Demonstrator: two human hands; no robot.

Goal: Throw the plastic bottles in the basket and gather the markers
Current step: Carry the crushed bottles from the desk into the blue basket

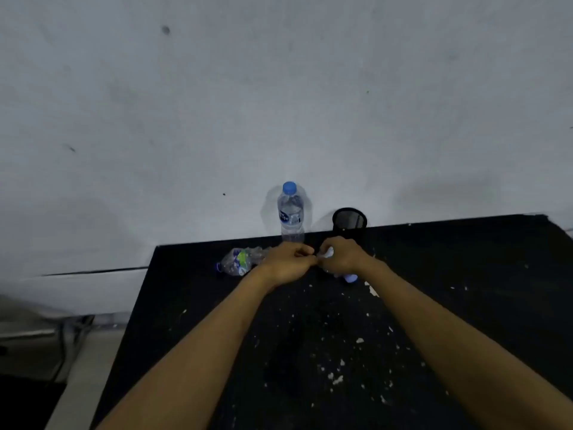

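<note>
Head view showed the right hand [341,257] curled around a pale marker [349,277], the left hand [290,259] fisted beside it, a crushed bottle [240,261] lying left, an upright bottle [290,212] behind.

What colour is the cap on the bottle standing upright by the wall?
Blue. The cap of the upright bottle shows clearly in the head view.

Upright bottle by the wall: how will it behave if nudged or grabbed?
The upright bottle is tall and narrow, so a high nudge would probably tip it. It looks clear and mostly empty, likely light, with walls that may dent under a squeeze. Tipped over, its round body would probably roll on the black table.
</note>
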